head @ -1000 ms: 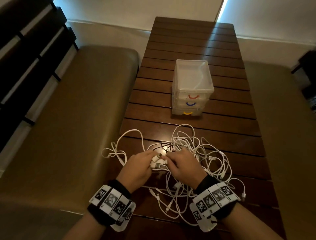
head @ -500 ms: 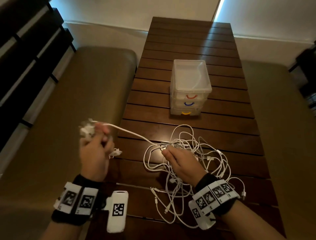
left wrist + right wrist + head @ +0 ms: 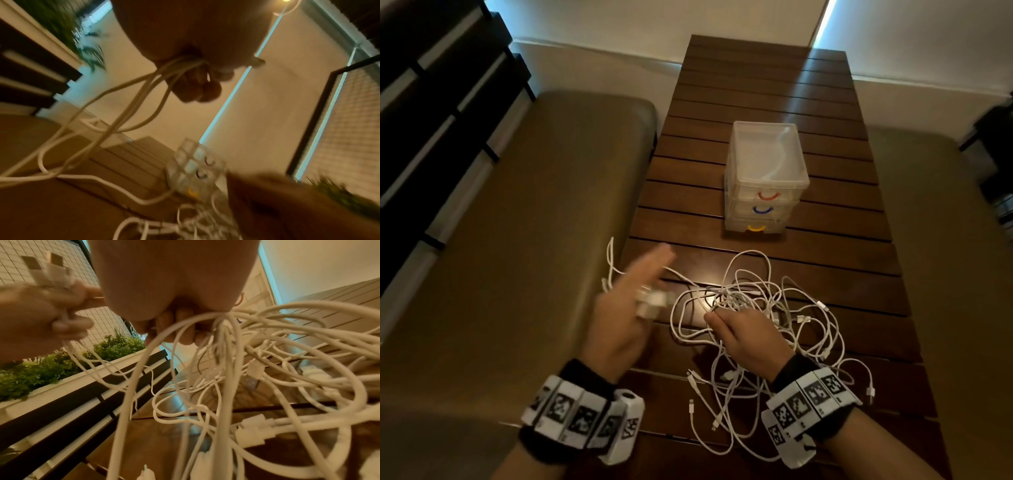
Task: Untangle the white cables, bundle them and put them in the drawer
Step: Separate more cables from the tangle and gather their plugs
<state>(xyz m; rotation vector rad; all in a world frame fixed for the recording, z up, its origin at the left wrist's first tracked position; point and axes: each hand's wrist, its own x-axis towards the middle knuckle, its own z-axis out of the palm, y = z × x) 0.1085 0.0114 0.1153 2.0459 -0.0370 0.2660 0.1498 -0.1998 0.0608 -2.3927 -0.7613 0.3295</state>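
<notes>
A tangle of white cables [image 3: 767, 301] lies on the near half of the wooden slat table [image 3: 756, 85]. My right hand [image 3: 739, 337] rests on the tangle's left side, fingers [image 3: 180, 332] curled round a bunch of strands. My left hand [image 3: 619, 318], blurred, hovers just left of the tangle. It grips several white USB plugs [image 3: 652, 301] with their cables [image 3: 144, 91] trailing from the fist, and one finger points forward. The clear three-drawer unit [image 3: 767, 178] stands further back, with red, blue and yellow handles and all drawers closed.
Padded olive benches flank the table on the left [image 3: 534, 240] and right [image 3: 945, 240]. Loose cable ends [image 3: 705, 411] lie near the table's front edge. Dark slatted shelving [image 3: 431, 120] and a planter with greenery [image 3: 61, 363] stand to the left.
My left hand pulled the plug ends out to the left over the bench, then swung back right beside the tangle. My right hand stayed on the tangle.
</notes>
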